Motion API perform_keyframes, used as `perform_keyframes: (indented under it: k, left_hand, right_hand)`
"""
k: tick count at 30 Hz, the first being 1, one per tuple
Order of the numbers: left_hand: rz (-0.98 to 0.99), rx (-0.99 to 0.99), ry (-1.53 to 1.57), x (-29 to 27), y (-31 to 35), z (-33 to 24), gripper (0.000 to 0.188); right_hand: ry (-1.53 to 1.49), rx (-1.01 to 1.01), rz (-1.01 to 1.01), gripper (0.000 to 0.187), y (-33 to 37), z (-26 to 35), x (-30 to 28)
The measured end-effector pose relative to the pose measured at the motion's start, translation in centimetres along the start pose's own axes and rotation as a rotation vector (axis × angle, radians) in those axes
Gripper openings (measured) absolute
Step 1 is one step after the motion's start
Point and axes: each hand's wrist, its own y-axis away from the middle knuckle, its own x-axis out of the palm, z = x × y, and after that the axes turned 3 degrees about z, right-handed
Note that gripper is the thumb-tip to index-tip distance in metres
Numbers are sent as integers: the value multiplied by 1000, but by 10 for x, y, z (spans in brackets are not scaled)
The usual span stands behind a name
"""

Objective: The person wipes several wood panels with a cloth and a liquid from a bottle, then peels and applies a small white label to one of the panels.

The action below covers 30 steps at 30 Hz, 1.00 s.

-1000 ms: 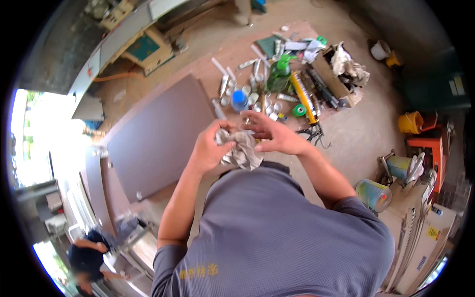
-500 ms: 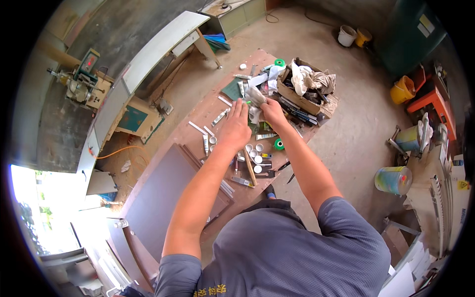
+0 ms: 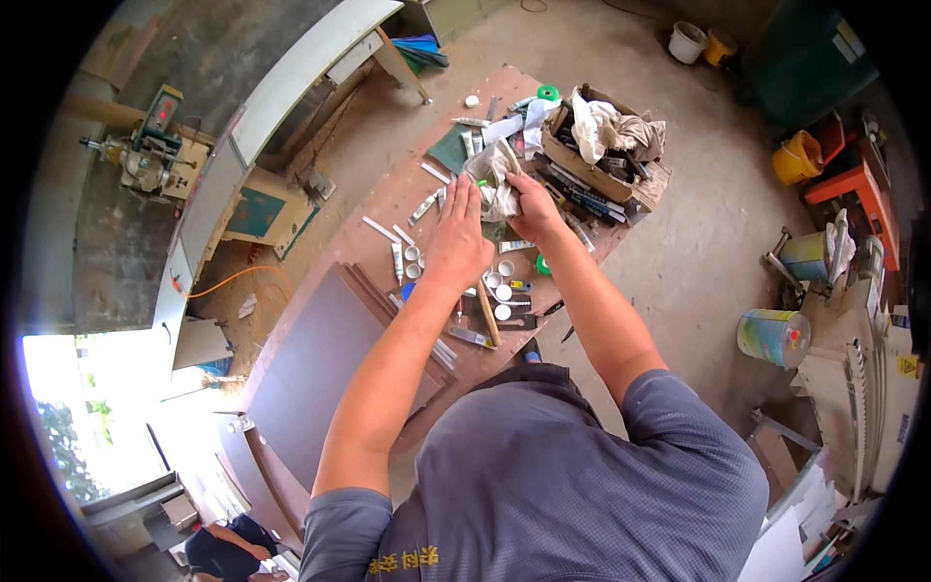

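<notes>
A crumpled pale rag (image 3: pixel 504 202) is gripped in my right hand (image 3: pixel 532 210), thumb up against the cloth. Beside it, my left hand (image 3: pixel 460 241) has its fingers stretched out straight at the rag's left edge; whether it touches the cloth I cannot tell. Both hands are over a brown worktable (image 3: pixel 378 209). Around them lie several small tubes (image 3: pixel 423 208), white round caps (image 3: pixel 502 311) and a wooden-handled tool (image 3: pixel 488 315). A green cutting mat (image 3: pixel 448 148) shows beyond my left hand.
A cardboard box (image 3: pixel 572 165) with rags and tools stands at the table's far right. Flat grey panels (image 3: pixel 325 339) are stacked at the near left. Paint buckets (image 3: pixel 773 335) stand on the right. Another person (image 3: pixel 228 551) is at the lower left.
The rag has opened out and shows larger between my hands. My view has shifted slightly. Another person has come into sight at the lower left.
</notes>
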Motion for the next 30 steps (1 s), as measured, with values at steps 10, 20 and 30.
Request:
perform_keyframes:
  k: [10, 20, 30]
  left_hand:
    - [24, -50, 103, 15, 2, 2, 89]
    - [-299, -105, 409, 16, 161, 18, 79]
    - [-442, -994, 155, 77, 523, 208, 67]
  right_hand:
    - [44, 52, -36, 25, -9, -3, -14]
    - [15, 3, -157, 46, 77, 3, -101]
    - [878, 222, 24, 46, 206, -195, 11]
